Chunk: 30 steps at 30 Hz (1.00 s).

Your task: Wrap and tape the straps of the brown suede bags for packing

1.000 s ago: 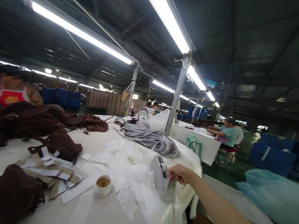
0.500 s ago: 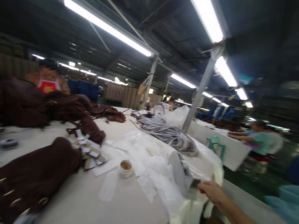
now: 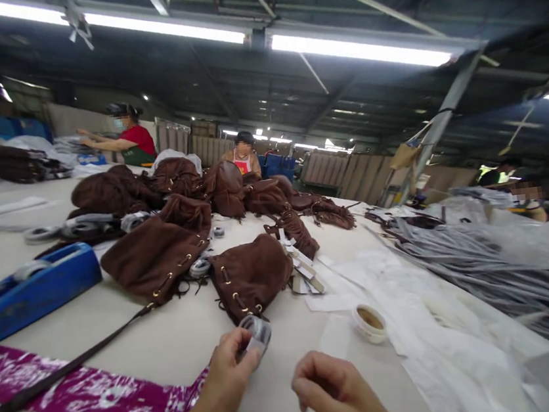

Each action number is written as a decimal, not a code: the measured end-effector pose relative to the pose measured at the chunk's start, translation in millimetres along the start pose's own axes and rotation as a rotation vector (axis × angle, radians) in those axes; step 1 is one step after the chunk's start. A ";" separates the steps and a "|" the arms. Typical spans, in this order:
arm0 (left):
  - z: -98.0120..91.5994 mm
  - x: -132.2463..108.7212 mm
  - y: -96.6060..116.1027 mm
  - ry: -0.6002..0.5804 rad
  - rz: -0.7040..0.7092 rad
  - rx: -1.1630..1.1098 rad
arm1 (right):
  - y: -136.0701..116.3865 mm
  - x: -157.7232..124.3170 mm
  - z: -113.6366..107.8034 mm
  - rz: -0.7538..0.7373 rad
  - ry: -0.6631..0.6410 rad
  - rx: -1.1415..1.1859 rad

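Observation:
My left hand (image 3: 228,367) is closed on a small coil wrapped in grey, see-through film (image 3: 259,332), held above the table in front of a brown drawstring bag (image 3: 252,271). My right hand (image 3: 332,388) hovers to the right of it, thumb and fingers curled together. Whatever may be between those fingertips is hidden. Beyond the right hand stands a small round tub (image 3: 370,325) with brown contents. A second brown bag (image 3: 155,252) with gold eyelets lies further left, its long strap (image 3: 74,364) trailing toward me.
A blue tape dispenser (image 3: 41,289) and purple printed plastic (image 3: 103,397) lie at left. Brown bags (image 3: 223,189) pile up behind. Card tags (image 3: 304,269), white sheets (image 3: 431,320) and a bundle of grey strips (image 3: 480,268) are at right. Two co-workers are across the table.
The view has swung left. My right hand has come from the table's right edge, off the grey and white material there, to the middle. My left hand now shows fully, with the coil.

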<state>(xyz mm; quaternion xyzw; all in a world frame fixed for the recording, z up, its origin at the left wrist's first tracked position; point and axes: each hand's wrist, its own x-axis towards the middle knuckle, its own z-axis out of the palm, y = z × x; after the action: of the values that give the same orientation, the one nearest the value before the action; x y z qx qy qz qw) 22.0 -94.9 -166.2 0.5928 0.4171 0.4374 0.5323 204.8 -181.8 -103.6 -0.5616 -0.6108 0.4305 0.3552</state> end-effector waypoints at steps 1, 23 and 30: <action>-0.3 -2.8 1.3 0.007 0.009 0.034 | -5.1 13.4 11.4 -0.029 0.024 -0.012; -6.4 -8.5 12.8 -0.052 -0.020 -0.001 | 13.8 53.6 46.1 -0.020 0.222 -0.127; -5.8 -4.3 10.7 -0.143 -0.145 -0.258 | 24.5 51.5 39.7 0.000 0.137 0.149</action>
<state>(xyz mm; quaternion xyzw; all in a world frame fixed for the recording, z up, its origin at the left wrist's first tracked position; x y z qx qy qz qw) 15.6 -98.4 -155.6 0.5176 0.3601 0.4046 0.6624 171.7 -135.8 -143.8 -0.5615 -0.5516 0.4354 0.4369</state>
